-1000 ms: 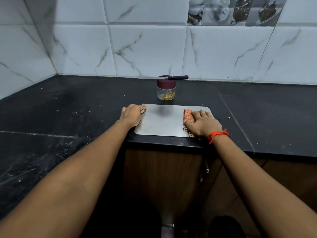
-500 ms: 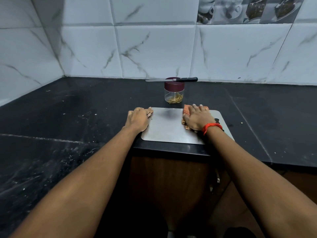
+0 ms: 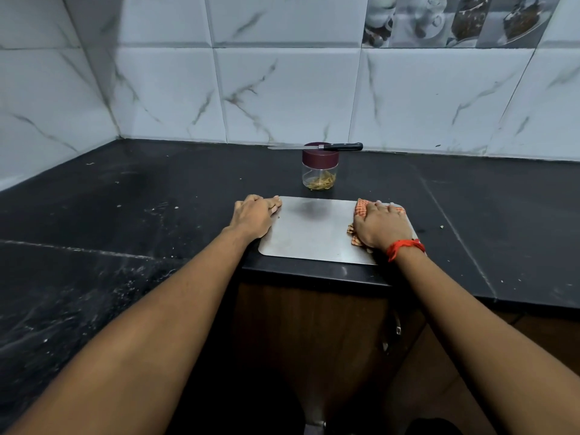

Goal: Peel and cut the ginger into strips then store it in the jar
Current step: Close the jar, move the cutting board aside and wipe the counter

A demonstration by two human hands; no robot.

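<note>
Two bare hands lay on a steel board [image 3: 309,233] at the near edge of the black counter [image 3: 125,199]. The left hand [image 3: 254,215] sat at the board's far left corner, its fingers [image 3: 272,205] curled close together over the left edge and holding it. The right hand [image 3: 381,226] lay palm down on the right side of the board, on top of an orange checked cloth [image 3: 361,208]. Its fingers [image 3: 384,207] were nearly straight and slightly apart, pressing the cloth flat rather than grasping it. Bits of the cloth showed on the left of the palm and past the fingertips. A red thread [image 3: 405,246] circled the right wrist.

Just beyond the far edge of the board, apart from it, stood the jar [image 3: 320,172], upright, of clear glass and closed with a dark maroon lid [image 3: 320,158]. Pale ginger strips [image 3: 321,183] lay in a small heap at its bottom. A knife [image 3: 317,147] rested flat across the lid, blade pointing left and black handle pointing right, both ends overhanging.

White marbled wall tiles [image 3: 282,95] rose behind the counter, and a brown cabinet [image 3: 314,324] front showed below its near edge. Small pale crumbs dotted the counter to the left and right of the board.
</note>
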